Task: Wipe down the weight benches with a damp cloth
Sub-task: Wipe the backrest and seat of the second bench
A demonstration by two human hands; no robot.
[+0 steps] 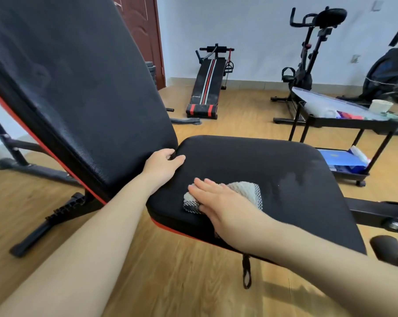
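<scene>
Heavy, stiff bench; its padded seat looks firm and slick. Left grip curls over the seat's corner beside the backrest. Right grip, fingers straight, presses the soft, limp cloth near the seat's near edge; flat palm pressure should suit it.

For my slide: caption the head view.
Right hand presses a cloth on the seat pad; left hand grips its corner.

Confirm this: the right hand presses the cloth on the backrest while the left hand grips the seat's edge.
Wrong in one respect: the head view shows the right hand presses the cloth on the seat, not the backrest. The left hand does grip the seat's edge.
</scene>
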